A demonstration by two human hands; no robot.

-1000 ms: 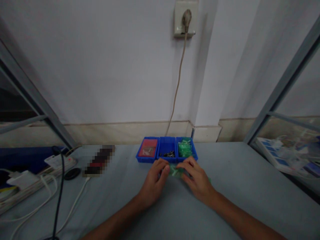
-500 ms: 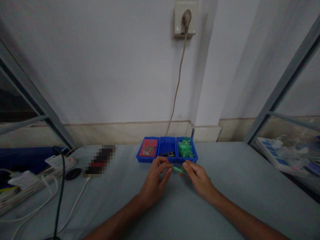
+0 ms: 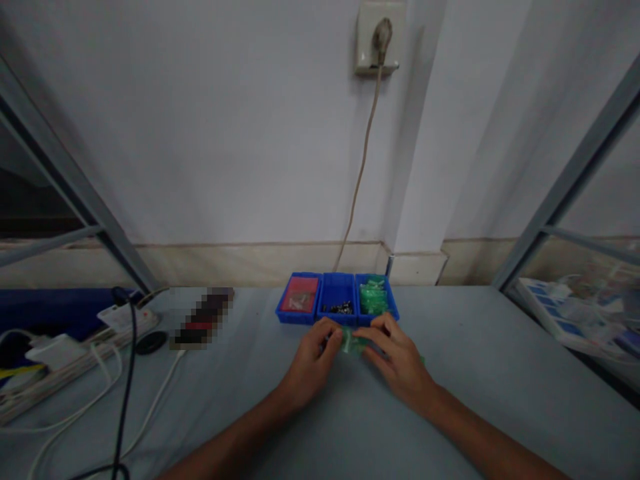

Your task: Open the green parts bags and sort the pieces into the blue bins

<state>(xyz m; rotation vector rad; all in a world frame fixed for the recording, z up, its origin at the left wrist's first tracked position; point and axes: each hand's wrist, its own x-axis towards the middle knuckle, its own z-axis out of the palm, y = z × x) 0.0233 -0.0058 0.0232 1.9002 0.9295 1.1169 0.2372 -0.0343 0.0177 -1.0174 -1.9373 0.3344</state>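
Observation:
A small green plastic piece, like a bag (image 3: 349,341), is stretched between my two hands just in front of the blue bins. My left hand (image 3: 313,360) pinches its left end between thumb and fingers. On its right side, my right hand (image 3: 397,353) has its fingertips closed on the same piece. Behind them, the right blue bin (image 3: 394,313) holds a heap of green packets (image 3: 373,297). Small dark and shiny parts (image 3: 341,308) lie in the middle bin (image 3: 337,288). In the left bin (image 3: 280,312) are a red sheet (image 3: 306,285) and a clear packet (image 3: 299,301).
A pixelated object (image 3: 204,320) with a white cable lies at the left, near a black disc (image 3: 151,343). Power strips (image 3: 50,373) and cables run along the left edge. A white tray (image 3: 550,313) with items stands at the right. A wall rises behind the table.
The right hand's fingers have shifted and now reach further left over the green piece. The left hand has turned slightly. The whole view has moved a little.

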